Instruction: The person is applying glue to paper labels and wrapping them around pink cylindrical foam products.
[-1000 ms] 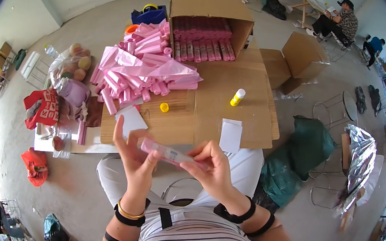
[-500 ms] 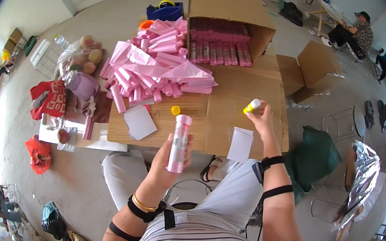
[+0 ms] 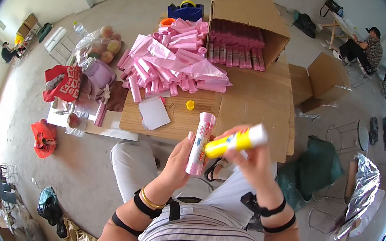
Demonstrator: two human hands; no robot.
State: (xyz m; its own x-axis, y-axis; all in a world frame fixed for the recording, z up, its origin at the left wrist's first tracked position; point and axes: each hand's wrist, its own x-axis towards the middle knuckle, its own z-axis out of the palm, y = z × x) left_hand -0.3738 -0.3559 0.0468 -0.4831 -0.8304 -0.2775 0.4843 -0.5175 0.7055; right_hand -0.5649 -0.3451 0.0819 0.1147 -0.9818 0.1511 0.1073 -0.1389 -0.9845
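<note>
My left hand is closed around a pink plastic bag roll with a pale printed band, held upright past the table's front edge. In my right hand is a yellow glue stick, slanted, its white end up to the right. The stick's lower yellow end is close to the roll; whether they touch I cannot tell. A small yellow cap lies on the wooden table. Left of it are white paper slips. Behind these is a heap of pink rolls.
A cardboard box on the table holds banded pink rolls. A blue tape dispenser stands behind the heap. Left are a red bag and a bag of fruit. An open carton and green sack are right.
My right hand has brought the glue stick left and nearer to the roll, and it looks larger now. My left hand still holds the roll. The view has shifted slightly.
</note>
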